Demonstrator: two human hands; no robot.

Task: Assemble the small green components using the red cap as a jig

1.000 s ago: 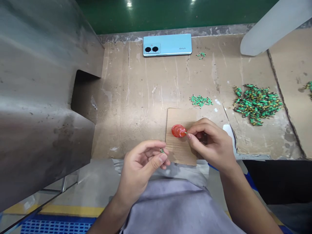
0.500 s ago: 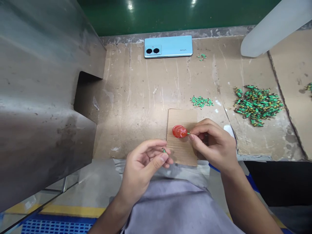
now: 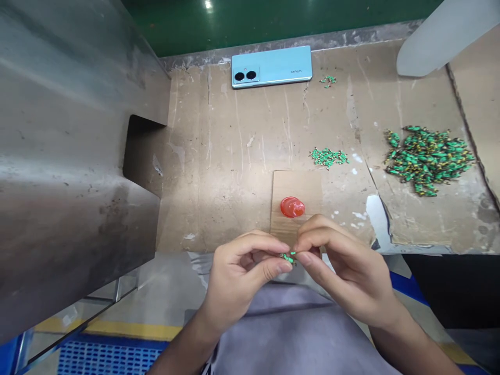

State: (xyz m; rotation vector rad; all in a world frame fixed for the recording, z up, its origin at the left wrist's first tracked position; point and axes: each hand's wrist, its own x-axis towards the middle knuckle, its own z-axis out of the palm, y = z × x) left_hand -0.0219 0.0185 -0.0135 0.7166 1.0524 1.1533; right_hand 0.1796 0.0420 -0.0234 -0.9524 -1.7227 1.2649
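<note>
Between thumb and fingertips, my left hand (image 3: pixel 242 278) pinches a small green figurine piece (image 3: pixel 288 258) with dark and yellowish bits. My right hand (image 3: pixel 344 265) meets it from the right, its thumb and forefinger closed on a tiny green piece (image 3: pixel 293 253) that touches or nearly touches the figurine piece. Just beyond the fingers, a red disc holding glossy red paste (image 3: pixel 292 207) lies on a small cardboard piece (image 3: pixel 278 183). A small pile of tiny green parts (image 3: pixel 328 157) lies farther back, and a larger heap of green-and-yellow figurine pieces (image 3: pixel 429 160) is at the right.
A light blue phone (image 3: pixel 273 67) lies at the back beside a few green bits (image 3: pixel 328 80). A metal housing (image 3: pixel 74 156) walls off the left side. A whitish tube (image 3: pixel 445 39) reaches in from the upper right.
My right hand has moved from the red paste toward me and left, bringing its tiny green piece to the figurine piece in my left hand. The view has shifted slightly.
</note>
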